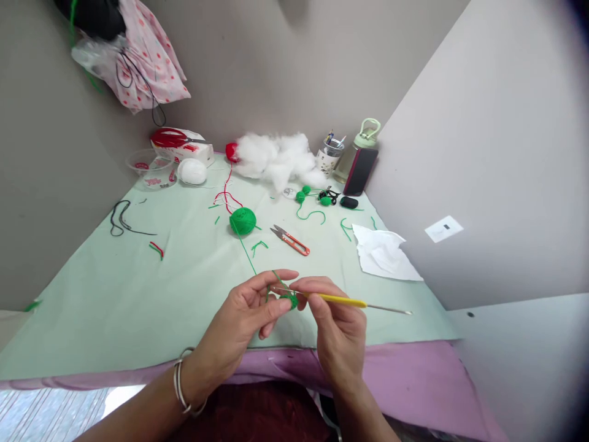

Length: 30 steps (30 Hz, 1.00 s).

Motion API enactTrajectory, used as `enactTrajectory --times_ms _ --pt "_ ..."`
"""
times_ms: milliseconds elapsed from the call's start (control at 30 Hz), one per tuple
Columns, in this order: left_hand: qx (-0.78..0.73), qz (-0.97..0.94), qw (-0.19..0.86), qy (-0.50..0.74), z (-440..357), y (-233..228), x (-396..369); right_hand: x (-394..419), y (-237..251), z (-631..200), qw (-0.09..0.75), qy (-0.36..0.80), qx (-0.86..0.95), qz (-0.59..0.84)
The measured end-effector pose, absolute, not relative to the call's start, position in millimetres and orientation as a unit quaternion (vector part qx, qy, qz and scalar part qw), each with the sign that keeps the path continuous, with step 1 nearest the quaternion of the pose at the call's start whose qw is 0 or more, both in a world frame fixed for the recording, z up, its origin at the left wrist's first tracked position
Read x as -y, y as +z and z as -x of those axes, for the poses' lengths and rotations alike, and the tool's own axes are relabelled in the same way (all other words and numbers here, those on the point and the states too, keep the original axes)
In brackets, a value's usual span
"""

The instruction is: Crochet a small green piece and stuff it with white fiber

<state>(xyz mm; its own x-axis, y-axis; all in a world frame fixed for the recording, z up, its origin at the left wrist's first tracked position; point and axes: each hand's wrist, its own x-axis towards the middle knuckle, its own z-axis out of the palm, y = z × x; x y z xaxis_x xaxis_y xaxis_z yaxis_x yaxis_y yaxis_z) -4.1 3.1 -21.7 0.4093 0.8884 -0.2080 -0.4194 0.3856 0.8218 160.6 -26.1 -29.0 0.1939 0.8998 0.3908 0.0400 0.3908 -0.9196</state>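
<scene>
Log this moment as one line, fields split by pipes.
left hand: grip on green crocheted piece | right hand: grip on yellow-handled hook | nearby: green yarn ball, orange snips

Tbl (119, 307) w/ grn yarn (243, 221), snips (297, 244).

The left hand (248, 312) pinches a small green crochet piece (289, 301); the right hand (339, 328) holds a yellow hook (343, 299), its tip at the piece. 1 green strand (247, 254) runs from the left hand to a yarn ball (243, 221), near orange snips (291, 240).
</scene>
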Motion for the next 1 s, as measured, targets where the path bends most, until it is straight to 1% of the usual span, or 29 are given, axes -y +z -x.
enactTrajectory --times_ms 67,233,300,400,567,800,867,933,1000 --pt "-0.344 -0.38 0.746 0.425 4 -23 -2 26 -31 -160 0.637 0.342 0.529 0.445" --pt "-0.364 -0.399 0.726 0.426 6 -22 -4 24 -33 -162 0.656 0.414 0.475 0.415" --pt "-0.366 -0.401 0.723 0.426 7 -21 -4 23 -31 -162 0.662 0.41 0.477 0.408" --pt "-0.372 -0.404 0.717 0.43 7 -20 -4 25 -27 -162 0.655 0.359 0.518 0.418" --pt "-0.382 -0.421 0.703 0.427 10 -19 -2 32 -25 -163 0.614 0.269 0.588 0.452" --pt "-0.419 -0.443 0.648 0.455 5 -22 2 34 -33 -164 0.548 0.103 0.727 0.401" --pt "-0.424 -0.438 0.638 0.471 2 -20 4 33 -37 -164 0.523 0.036 0.75 0.403" --pt "-0.406 -0.407 0.673 0.465 1 -19 6 32 -41 -163 0.499 -0.04 0.767 0.401" --pt "-0.37 -0.354 0.742 0.433 1 -16 5 33 -43 -163 0.503 -0.065 0.762 0.404"
